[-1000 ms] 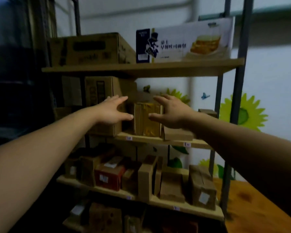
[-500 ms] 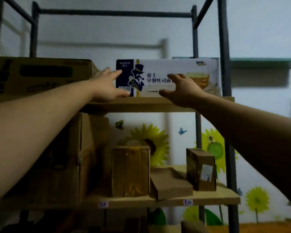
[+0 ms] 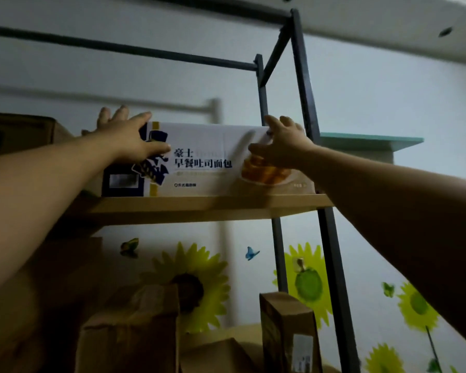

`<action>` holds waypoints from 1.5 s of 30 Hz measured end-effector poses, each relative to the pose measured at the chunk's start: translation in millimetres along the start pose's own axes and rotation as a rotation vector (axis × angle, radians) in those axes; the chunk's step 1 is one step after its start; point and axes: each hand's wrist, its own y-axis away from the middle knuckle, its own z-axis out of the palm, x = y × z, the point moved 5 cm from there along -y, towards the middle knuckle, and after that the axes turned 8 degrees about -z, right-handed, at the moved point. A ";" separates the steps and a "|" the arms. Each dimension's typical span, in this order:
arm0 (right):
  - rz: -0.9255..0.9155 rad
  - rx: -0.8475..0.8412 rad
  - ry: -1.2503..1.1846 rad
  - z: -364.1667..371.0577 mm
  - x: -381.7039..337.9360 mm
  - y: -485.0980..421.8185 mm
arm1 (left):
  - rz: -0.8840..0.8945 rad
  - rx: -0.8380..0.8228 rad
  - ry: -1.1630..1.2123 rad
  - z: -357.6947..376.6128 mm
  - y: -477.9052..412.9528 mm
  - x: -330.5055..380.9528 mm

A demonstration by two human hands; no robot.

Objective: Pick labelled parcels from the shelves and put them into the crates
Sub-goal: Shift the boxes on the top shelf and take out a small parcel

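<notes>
step: we take the long bread box (image 3: pixel 205 157) off the top shelf board (image 3: pixel 199 208); grasp is on, the lift is not yet done
box position: stands on its long edge on the board, printed face toward us, base looks flat on the wood
left hand (image 3: pixel 124 141): at the box's upper left corner, fingers hooked over the top edge, thumb pressed on the front face
right hand (image 3: pixel 283 146): at the upper right corner, same clamp, fingers over the top, thumb on the front
label: pale patch on the dark panel, low left, may be the sticker; too blurred to read
neighbours: brown carton (image 3: pixel 19 133) just beside the left end, rack upright (image 3: pixel 307 103) just beside the right hand
below: small labelled parcel (image 3: pixel 288 332) and taped parcel (image 3: pixel 135 327) on the lower shelf
crates: not in view
how to do it well: we'd tip the top toward us, slide the base to the board's front lip, then drop one hand under the bottom edge before taking the weight
why: a top-edge pinch alone looks weak for a box this long
watch: pull both ends evenly, or the box skews into the carton or the upright
risk: overhead reach, so a slip drops it onto the parcels below
</notes>
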 end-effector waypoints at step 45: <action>-0.188 0.652 -0.132 14.5 29.2 117.3 | 0.167 0.597 0.367 -13.8 139.4 -18.4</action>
